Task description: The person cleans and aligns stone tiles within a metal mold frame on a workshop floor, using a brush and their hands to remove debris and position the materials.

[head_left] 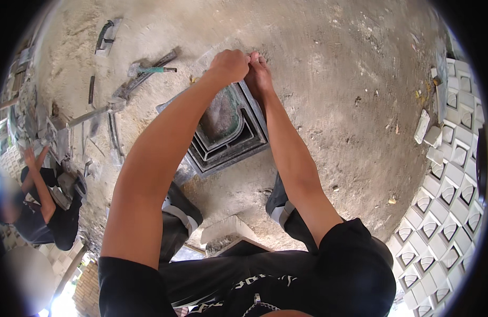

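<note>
A square, dark metal mould (231,150) with nested frames and a greenish rounded inner panel lies on the ground in front of me. Both of my hands are together at its far corner. My left hand (231,65) is closed in a fist, knuckles up, partly over the far edge. Right beside it, my right hand (259,75) has its fingers curled in, close to the left one. Whatever the fingers grip, if anything, is hidden.
Left of the mould lie a hammer (149,70) with a green handle, metal bars (90,90) and a plastering float (105,38). A co-worker (40,198) sits at the far left. Stacked pale patterned blocks (450,206) line the right, with broken pieces (422,127) beside them.
</note>
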A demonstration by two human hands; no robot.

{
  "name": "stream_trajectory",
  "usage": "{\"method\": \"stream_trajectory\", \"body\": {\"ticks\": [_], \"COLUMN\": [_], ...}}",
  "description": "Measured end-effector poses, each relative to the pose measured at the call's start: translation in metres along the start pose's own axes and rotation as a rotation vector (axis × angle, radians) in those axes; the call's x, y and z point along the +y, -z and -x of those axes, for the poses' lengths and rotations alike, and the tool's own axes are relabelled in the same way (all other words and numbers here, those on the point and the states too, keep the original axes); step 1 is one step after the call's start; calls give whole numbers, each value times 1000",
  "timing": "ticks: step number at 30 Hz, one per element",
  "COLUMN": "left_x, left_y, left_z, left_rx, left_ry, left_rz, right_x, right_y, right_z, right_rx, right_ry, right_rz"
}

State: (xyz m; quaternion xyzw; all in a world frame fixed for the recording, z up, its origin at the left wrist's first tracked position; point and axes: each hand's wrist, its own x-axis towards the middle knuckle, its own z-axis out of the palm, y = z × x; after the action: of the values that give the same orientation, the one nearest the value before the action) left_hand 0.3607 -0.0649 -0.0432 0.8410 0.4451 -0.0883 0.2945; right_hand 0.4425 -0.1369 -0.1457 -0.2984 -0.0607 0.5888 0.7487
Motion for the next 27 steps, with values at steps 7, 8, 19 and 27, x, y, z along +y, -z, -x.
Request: {"method": "stream_trajectory", "body": {"ticks": [7,8,19,27], "left_x": [-6,-11,-19,-29], "left_y": [11,8,19,13], "left_z": [-11,-19,-36,-69], "left_rx": [-44,-37,-187,-388], "left_ry": [-74,-118,-147,-103], "left_rz": [-154,-169,16,282], "right_x": [-2,-4,-10,-40], "right_y": [3,1,-8,-30], "right_z": [-5,-6,-11,2], "right_rx": [151,167,383,438], "right_ry": [-30,-18,18,-77], "right_rz": [165,193,274,342]}}
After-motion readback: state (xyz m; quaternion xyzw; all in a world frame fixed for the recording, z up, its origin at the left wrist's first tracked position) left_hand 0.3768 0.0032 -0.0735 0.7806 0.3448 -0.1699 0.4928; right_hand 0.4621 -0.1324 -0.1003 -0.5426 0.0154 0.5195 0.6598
